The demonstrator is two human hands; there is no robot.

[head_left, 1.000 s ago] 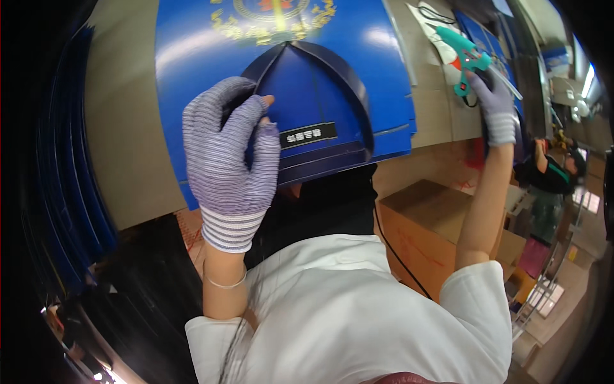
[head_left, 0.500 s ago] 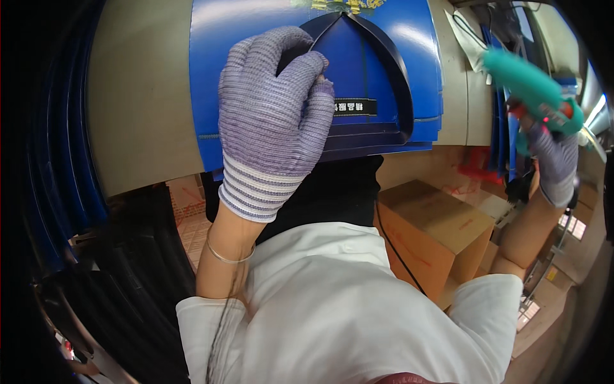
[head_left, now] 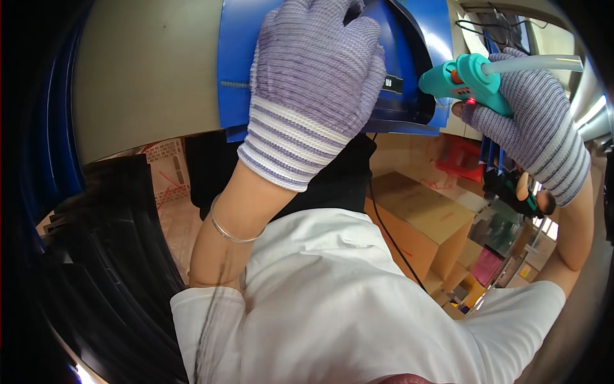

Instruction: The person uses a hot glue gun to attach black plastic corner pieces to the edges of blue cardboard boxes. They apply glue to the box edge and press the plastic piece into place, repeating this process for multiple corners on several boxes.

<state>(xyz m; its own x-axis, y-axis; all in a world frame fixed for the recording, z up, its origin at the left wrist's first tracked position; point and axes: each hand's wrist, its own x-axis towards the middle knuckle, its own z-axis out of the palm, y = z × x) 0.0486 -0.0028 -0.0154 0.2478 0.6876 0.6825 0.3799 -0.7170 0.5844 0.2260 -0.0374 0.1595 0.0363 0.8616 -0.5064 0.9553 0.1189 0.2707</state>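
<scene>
A striped grey-and-white glove covers my left hand, its fingers curled closed over the left side of a dark blue bent strip; the fingertips are partly hidden. The strip stands on edge as a curved border on a glossy blue sheet, with a small black label inside it. My right hand, gloved alike, is wrapped round a teal hot glue gun. A translucent glue stick sticks out of its back. The gun's nozzle points left, close to the strip's right side, and a red light glows on it.
Under the sheet is a grey-beige tabletop. Dark blue pieces stand at the far left, above black stacked material. Below the table on the right are a cardboard box, a black cable and a red plastic item.
My right hand has brought the glue gun down and left, from the far right to beside the strip. My left hand, the sheet and the strip sit farther right and higher in view.
</scene>
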